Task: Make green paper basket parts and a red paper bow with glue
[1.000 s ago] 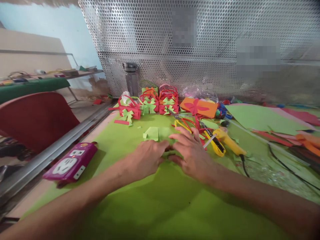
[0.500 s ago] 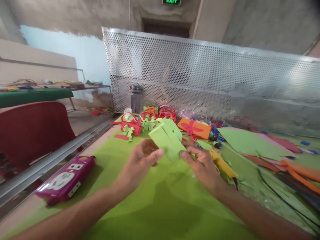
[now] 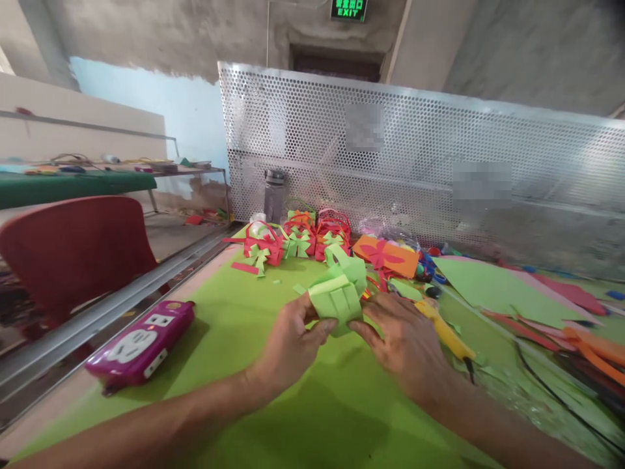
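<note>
Your left grip [image 3: 289, 342] pinches the green paper bag [image 3: 336, 299] at its left side, above the desk [image 3: 229, 332]; your right grip [image 3: 405, 342] pinches its lower right, fingertips seemingly hidden.

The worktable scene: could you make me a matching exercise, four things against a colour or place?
1. Folded paper
2. Power strip
3. Chair
4. Bottle

A. Red, at the picture's far left
B. Upright, near the perforated panel
C. Light green, in the left hand and right hand
D. Purple and white

Pairs: 1-C, 2-D, 3-A, 4-B
</note>
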A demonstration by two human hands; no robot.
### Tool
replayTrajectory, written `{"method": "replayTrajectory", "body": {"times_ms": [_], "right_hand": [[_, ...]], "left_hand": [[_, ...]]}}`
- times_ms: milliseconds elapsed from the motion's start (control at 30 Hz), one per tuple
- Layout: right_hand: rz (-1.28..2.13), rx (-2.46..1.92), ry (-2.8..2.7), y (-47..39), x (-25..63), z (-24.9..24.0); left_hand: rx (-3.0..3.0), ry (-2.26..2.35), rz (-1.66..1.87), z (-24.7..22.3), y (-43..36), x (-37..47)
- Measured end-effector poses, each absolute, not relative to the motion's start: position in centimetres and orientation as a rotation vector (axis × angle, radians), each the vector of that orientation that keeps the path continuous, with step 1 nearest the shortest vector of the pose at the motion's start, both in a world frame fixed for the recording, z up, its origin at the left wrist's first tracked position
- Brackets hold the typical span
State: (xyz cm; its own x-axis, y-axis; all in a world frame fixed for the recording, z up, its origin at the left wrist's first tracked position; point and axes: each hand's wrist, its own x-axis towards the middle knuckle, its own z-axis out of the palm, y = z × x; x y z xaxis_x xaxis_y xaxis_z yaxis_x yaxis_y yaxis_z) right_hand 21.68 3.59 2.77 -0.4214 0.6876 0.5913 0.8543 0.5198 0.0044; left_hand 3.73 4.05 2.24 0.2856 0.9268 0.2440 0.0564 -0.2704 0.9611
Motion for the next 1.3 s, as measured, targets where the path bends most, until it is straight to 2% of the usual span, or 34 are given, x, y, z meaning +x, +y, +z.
{"method": "replayTrajectory", "body": {"times_ms": [100,333,433,1000,1300], "right_hand": [[-0.296,-1.183,-2.191,3.0,21.5,3.0],[0.463,-1.011,-2.053,2.3,20.4,3.6],[0.599,-0.931,-1.994,2.3,20.0,3.3],[0.527,-0.771,-1.994,2.5,20.2,1.4],[0.441,-0.885,-2.024,2.0,20.3,1.1]], "left_hand": [[1.725,0.907,1.171,1.6,4.1,4.0],[1.894,0.945,1.053,1.3,3.8,3.9],[1.925,0.886,1.047,1.4,3.5,4.0],[2.222,0.733,1.082,0.8,2.3,3.1],[2.178,0.704,1.041,0.5,2.0,3.2]]}}
